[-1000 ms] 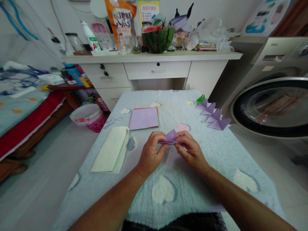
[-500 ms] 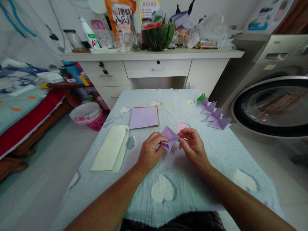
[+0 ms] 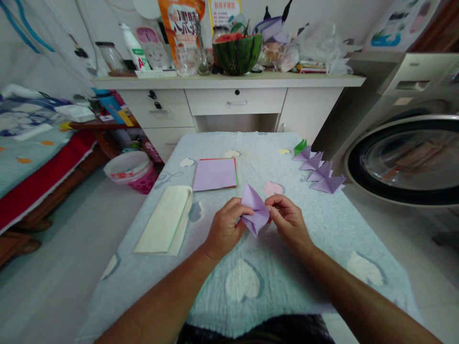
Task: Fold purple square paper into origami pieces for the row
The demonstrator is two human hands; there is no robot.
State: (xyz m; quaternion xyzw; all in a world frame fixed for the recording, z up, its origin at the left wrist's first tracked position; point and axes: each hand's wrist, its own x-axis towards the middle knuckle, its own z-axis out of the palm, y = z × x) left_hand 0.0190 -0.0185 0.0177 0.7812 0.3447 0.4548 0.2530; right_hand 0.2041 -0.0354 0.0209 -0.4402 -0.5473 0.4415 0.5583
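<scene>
A partly folded sheet of purple origami paper (image 3: 255,210) is held between my hands above the middle of the table. My left hand (image 3: 226,224) grips its left side, thumb on top and fingers curled. At the right corner, the thumb and forefinger of my right hand (image 3: 288,219) pinch the paper. Its flaps stand spread apart, with points at top and bottom. Beyond my left hand lies a stack of square paper (image 3: 215,174), purple on top, with red and green edges showing. Farther right, several folded purple paper pieces (image 3: 324,177) and a green one (image 3: 300,147) form a row.
A folded pale cloth or paper (image 3: 165,220) lies on the left of the cloth-covered table (image 3: 294,291). Behind stands a white cabinet (image 3: 236,101) bearing a cut watermelon (image 3: 237,55) and jars. A washing machine (image 3: 405,95) is at right, a pink bin (image 3: 132,172) at left.
The purple paper has opened out wider between my hands, its top point higher and its lower point further down. Both hands keep hold at nearly the same place.
</scene>
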